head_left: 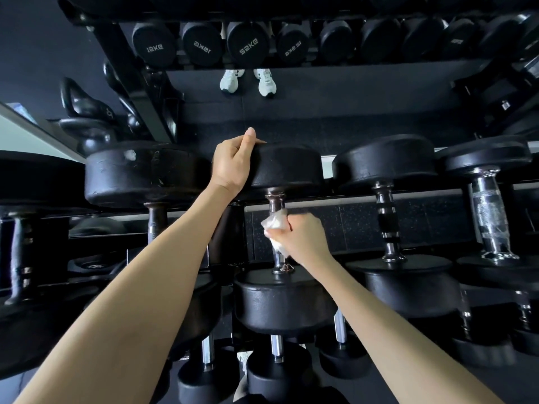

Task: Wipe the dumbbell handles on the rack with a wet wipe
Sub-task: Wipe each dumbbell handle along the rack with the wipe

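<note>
A black dumbbell (287,298) lies on the rack in the middle of the view, its chrome handle (275,201) running away from me. My right hand (300,231) curls round the middle of that handle with a white wet wipe (274,224) bunched between palm and metal. My left hand (233,163) grips the left edge of the dumbbell's far head (287,167), thumb on top. Most of the handle under the wipe is hidden.
More black dumbbells sit close on both sides, one at the left (145,173), one at the right (385,164), and one with a plastic-wrapped handle (490,217). A mirror behind shows reflected dumbbells (245,45) and kettlebells (87,132). Lower rack tiers hold smaller dumbbells (277,371).
</note>
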A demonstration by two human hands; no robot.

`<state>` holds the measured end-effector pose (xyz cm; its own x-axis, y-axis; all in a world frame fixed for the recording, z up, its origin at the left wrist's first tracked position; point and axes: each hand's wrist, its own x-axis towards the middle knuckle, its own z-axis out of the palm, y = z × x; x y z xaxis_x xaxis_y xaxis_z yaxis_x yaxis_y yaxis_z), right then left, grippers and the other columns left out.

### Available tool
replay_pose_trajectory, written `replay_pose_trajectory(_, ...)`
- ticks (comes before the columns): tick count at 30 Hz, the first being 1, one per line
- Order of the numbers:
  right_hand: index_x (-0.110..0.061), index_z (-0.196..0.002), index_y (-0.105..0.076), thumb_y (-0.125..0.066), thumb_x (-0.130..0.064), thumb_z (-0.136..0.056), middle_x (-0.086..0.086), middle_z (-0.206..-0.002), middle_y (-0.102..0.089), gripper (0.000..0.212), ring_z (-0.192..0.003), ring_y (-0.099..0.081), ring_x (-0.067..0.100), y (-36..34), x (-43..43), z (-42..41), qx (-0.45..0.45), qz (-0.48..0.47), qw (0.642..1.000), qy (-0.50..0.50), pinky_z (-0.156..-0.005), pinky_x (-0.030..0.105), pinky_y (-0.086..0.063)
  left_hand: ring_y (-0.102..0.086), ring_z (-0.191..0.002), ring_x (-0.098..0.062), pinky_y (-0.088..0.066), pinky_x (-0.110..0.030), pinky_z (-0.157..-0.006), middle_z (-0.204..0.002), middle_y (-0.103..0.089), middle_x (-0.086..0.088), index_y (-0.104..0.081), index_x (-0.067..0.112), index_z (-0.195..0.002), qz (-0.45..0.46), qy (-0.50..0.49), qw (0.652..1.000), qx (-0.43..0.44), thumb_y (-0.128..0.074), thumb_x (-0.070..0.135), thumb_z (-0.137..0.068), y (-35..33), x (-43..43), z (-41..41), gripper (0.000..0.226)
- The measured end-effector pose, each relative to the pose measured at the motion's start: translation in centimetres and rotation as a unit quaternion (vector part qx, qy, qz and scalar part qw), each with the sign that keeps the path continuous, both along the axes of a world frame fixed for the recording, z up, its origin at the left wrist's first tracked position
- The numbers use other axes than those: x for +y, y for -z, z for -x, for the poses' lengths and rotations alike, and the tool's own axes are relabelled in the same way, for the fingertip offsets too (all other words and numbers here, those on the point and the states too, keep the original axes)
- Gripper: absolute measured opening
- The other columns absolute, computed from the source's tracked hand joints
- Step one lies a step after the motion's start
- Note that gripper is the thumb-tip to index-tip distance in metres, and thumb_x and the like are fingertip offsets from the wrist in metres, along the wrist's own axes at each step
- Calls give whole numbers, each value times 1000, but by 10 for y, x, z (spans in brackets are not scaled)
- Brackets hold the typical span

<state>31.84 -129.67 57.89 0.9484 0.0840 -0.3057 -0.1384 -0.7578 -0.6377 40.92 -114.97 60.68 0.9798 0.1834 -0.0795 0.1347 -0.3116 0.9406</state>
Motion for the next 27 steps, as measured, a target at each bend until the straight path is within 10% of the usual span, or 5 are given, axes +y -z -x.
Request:
replay_pose_trajectory(6, -11, -52, -38, -73, -35, -74, -1, -54, -40, 47, -63, -46, 18, -23, -8, 3, 95, 54, 994, -29, -46, 20, -26, -60, -94, -14, -43, -23, -84, -92, -69, -1, -71, 10, -102, -83, 5, 996, 22, -33, 36, -102, -14, -3, 3, 47)
replay_pose_trajectory(12, -13, -49, -32, -60, -18, -80, -4, -42, -30, 42, -42, -25, 12, -46, -8, 16, -29, 10, 990, 136, -41, 20, -24, -57, -82, -20, -42, -29, -73, -86, -65, -7, -68, -1, -85, -201, -105, 968, -106, -38, 33, -99, -46, -6, 75, 48)
replay_pose_trajectory(18, -6, -115, -51, -45, -23, -90, 9, -97, -60, 30, -85, -53, 23, -51, 10, 25, 137, -31, 989, -38, -79, 26, -43, -59, -61, -30, -48, -41, -62, -68, -63, -20, -62, -1, -74, -114, -16, 987, 116, -53, 27, -90, -31, -18, 119, 34)
replay_pose_trajectory(23, -21, -104, -65, -40, -8, -95, -6, -69, -56, 30, -59, -49, 8, -56, -12, 23, 156, -83, 984, -20, -45, 12, -34, -62, -67, -31, -48, -31, -63, -62, -64, -14, -64, -3, -68, -135, 72, 966, 210, -53, 31, -92, -8, -30, 123, 44)
replay_pose_trajectory(27, -16, -115, -66, -46, -17, -96, 3, -99, -70, 27, -91, -64, 20, -46, -24, 30, 93, -48, 994, 2, -75, 30, -50, -53, -60, -27, -38, -33, -58, -61, -61, -18, -67, -3, -67, -111, 53, 966, 229, -57, 37, -91, 2, -41, 114, 48)
